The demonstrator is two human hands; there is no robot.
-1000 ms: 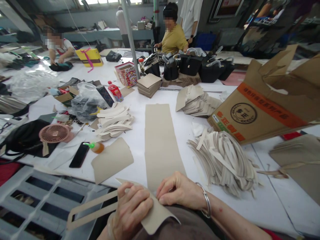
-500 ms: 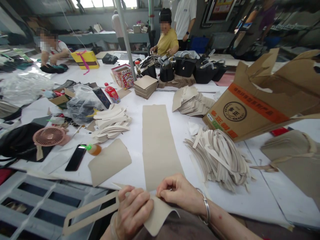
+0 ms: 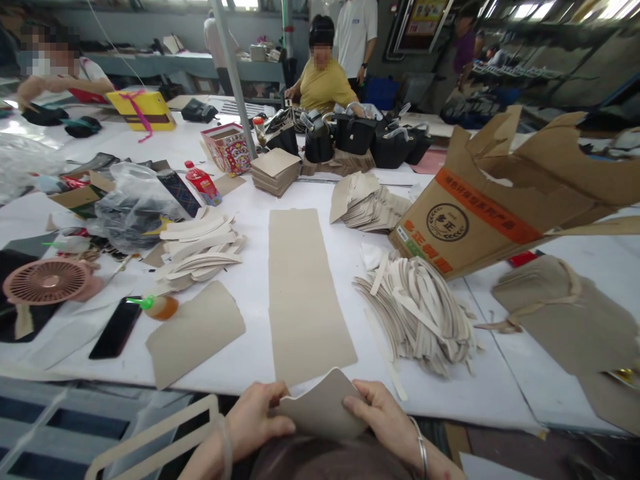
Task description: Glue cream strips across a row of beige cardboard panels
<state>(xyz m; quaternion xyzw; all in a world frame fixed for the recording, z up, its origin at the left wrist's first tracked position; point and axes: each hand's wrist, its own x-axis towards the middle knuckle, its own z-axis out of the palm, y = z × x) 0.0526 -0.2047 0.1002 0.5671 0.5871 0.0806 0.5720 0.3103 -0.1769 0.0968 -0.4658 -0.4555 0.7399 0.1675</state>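
Between my two hands is a beige leather-like panel [image 3: 325, 408], bent into a curve just off the table's front edge. My left hand [image 3: 257, 417] pinches its left side, thumb and fingers closed on it. At the right side my right hand [image 3: 383, 417] grips the same panel, thumb in front. Flat on the table beyond lies a long beige strip [image 3: 305, 293]. Left of it rests another beige panel [image 3: 197, 333], with a glue bottle [image 3: 160, 307] with a green tip on its upper corner. A beige rectangular frame [image 3: 155, 440] is beside my left forearm.
Thin strips [image 3: 420, 313] lie heaped at right, before a tilted cardboard box [image 3: 465, 220]. Curved pieces [image 3: 205, 247], a phone [image 3: 116, 327] and a pink fan [image 3: 50, 280] are at left. Black bags [image 3: 355, 133] stand at the back, near a person in yellow [image 3: 325, 87].
My hands have moved apart to opposite sides of the panel, which now faces up in a curve. The whole view has shifted, with table items appearing further left.
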